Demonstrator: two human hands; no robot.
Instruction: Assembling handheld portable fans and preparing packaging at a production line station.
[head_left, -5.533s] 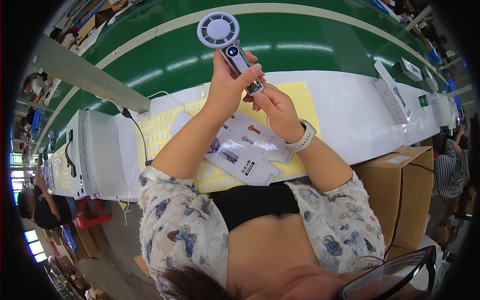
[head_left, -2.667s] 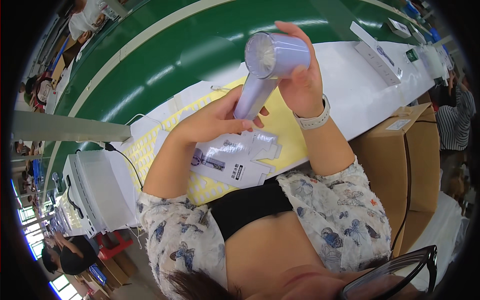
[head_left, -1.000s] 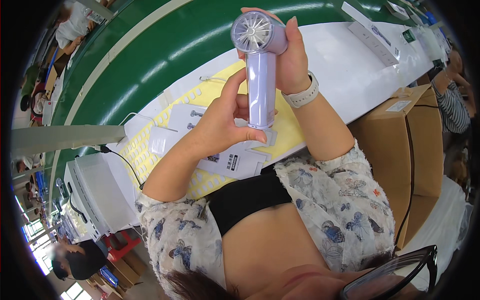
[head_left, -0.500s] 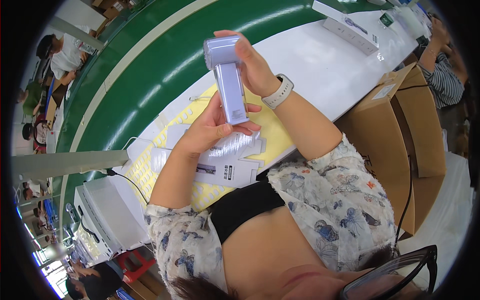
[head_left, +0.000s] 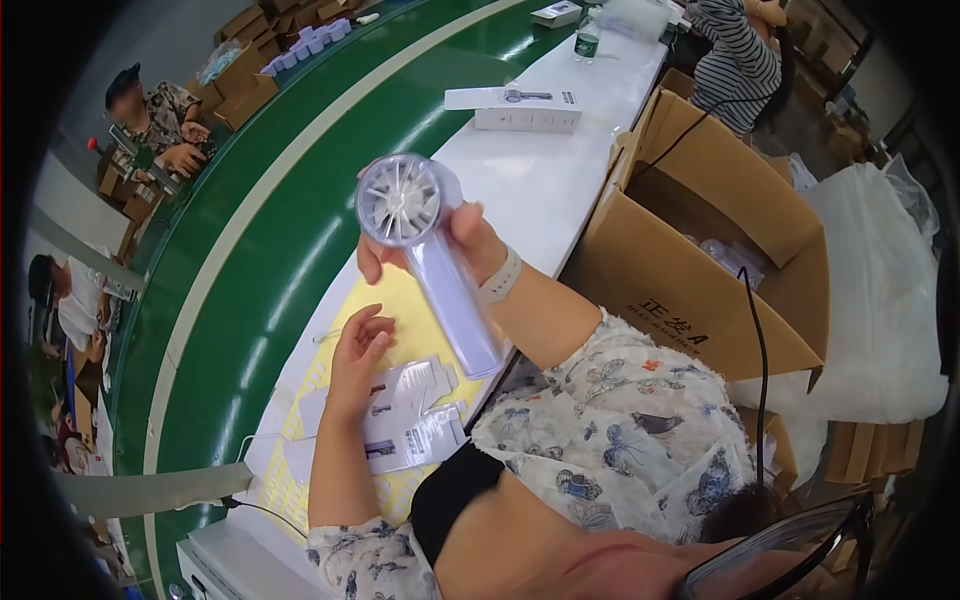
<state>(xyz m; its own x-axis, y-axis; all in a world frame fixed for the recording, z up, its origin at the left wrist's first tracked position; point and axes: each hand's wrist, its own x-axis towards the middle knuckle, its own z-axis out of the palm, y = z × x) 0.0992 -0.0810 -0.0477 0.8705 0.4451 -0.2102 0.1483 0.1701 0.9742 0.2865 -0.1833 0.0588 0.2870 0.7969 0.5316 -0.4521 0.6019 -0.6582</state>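
A lavender handheld fan [head_left: 458, 300] is raised above the table, its round head with pale blades facing up toward me. My right hand [head_left: 472, 240], with a white watch at the wrist, grips it around the neck just below the head; some fingers are hidden behind it. Left of the handle, my left hand [head_left: 362, 345] is apart from the fan, empty, its fingers loosely bent. Under that hand lies a flat, unfolded white printed carton [head_left: 415, 415] on a yellow sheet with cut-out holes [head_left: 375, 300].
On the white table [head_left: 540, 190] stands an opened white box [head_left: 527, 112], with a plastic bottle [head_left: 587, 40] farther back. At right is a large cardboard box [head_left: 700, 280] with a black cable hanging past it. A green conveyor [head_left: 250, 290] curves along the left; co-workers sit beyond it.
My left hand has let go of the fan's handle and moved down and left. My right hand has lowered the fan and turned its bladed face toward me. The view has swung rightward.
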